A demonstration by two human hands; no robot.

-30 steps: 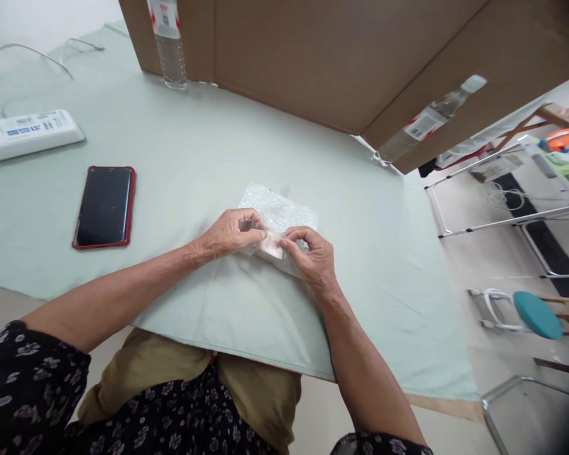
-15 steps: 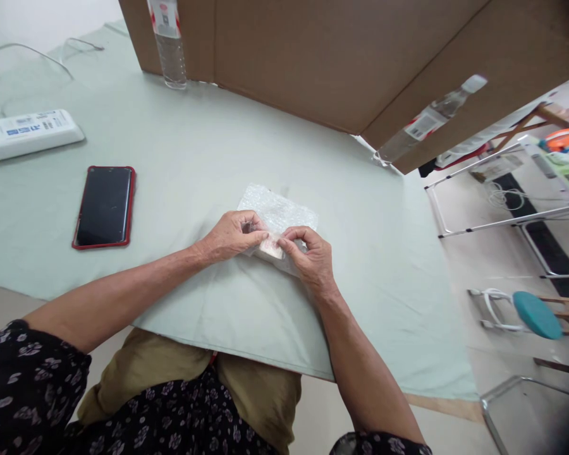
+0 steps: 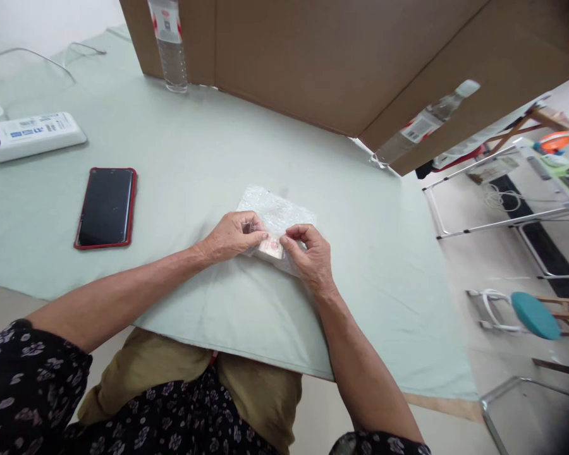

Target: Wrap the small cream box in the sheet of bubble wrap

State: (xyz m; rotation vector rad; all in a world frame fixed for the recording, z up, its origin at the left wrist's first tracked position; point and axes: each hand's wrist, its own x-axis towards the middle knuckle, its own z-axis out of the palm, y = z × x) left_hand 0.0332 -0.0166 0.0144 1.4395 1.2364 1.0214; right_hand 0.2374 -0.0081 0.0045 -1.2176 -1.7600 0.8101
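A clear bubble-wrap pouch (image 3: 279, 212) lies on the pale green tablecloth (image 3: 208, 158) near the table's front edge. Something flat with pale pink print (image 3: 271, 246) shows at its near end, between my fingers. My left hand (image 3: 230, 235) pinches the pouch's near left corner. My right hand (image 3: 309, 256) pinches its near right edge, thumb and forefinger together. Both hands rest on the cloth, a few centimetres apart. What is inside the pouch is mostly hidden.
A black phone in a red case (image 3: 105, 206) lies to the left, a white power strip (image 3: 31, 134) beyond it. Two water bottles (image 3: 169, 44) (image 3: 420, 123) stand against brown cardboard panels (image 3: 341, 57) at the back. Stools and metal frames (image 3: 533, 313) stand on the floor at right.
My hands have barely moved; the fingers shifted slightly on the pouch's near edge. The view has tilted a little.
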